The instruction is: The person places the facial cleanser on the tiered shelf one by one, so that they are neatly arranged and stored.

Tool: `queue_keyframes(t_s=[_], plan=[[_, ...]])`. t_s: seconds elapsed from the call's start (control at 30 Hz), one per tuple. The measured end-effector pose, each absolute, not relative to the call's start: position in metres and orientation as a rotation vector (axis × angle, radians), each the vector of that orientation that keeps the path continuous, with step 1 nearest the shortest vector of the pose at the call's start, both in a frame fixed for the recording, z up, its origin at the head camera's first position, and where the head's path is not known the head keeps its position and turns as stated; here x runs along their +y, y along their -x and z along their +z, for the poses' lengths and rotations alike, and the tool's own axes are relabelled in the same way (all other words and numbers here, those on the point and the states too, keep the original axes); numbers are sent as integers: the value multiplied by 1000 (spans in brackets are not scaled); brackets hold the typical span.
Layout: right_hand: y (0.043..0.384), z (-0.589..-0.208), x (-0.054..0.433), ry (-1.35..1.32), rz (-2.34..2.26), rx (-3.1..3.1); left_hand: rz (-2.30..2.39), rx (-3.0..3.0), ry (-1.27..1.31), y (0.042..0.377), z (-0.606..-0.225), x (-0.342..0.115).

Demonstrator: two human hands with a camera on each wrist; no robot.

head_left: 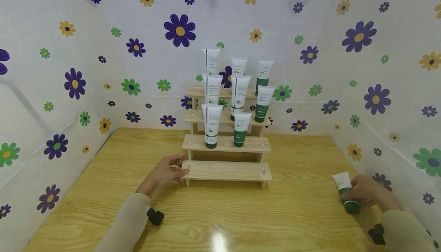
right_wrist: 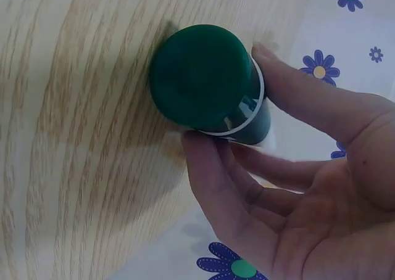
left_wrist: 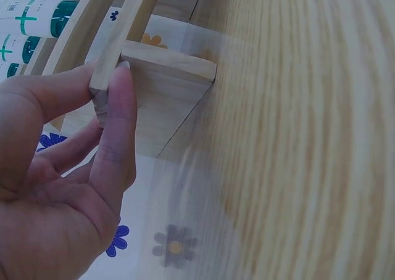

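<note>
My left hand point(head_left: 166, 172) pinches the left end of the lowest shelf of a stepped wooden display rack point(head_left: 225, 170). In the left wrist view, the thumb and index finger of that left hand point(left_wrist: 74, 175) grip the board's end point(left_wrist: 114, 58) from both sides. Far to the right, my right hand point(head_left: 370, 191) holds a white and green squeeze tube point(head_left: 342, 181) low over the table, its green cap toward me. The round cap point(right_wrist: 200, 76) faces the camera in the right wrist view, with the right hand's fingers point(right_wrist: 213, 181) and thumb around the tube.
Several white tubes with green caps stand on the rack's upper steps, among them a tall tube point(head_left: 211, 124) and a short tube point(head_left: 242, 124) on the third step down. The wooden table point(head_left: 138, 145) meets a flower-print cloth point(head_left: 144, 68) at the back and sides.
</note>
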State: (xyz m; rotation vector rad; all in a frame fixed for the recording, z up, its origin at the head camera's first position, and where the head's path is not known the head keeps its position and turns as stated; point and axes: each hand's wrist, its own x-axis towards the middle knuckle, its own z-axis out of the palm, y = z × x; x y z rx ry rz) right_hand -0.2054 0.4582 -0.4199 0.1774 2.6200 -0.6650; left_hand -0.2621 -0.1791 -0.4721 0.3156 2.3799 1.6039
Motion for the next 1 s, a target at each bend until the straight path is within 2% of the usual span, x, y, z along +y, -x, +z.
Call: queue_keyframes(t_s=[0.27,0.5,1.0], plan=[[207,-418,450,-111,-613,2672,1620,2368,-305,264,-475,-179],[212,-416,444,-112,-778,2645,1637,2354,-300,264,-474,-178],[233,-382,403,47,-910,2696,1623,2370,-316,264,-474,-179]])
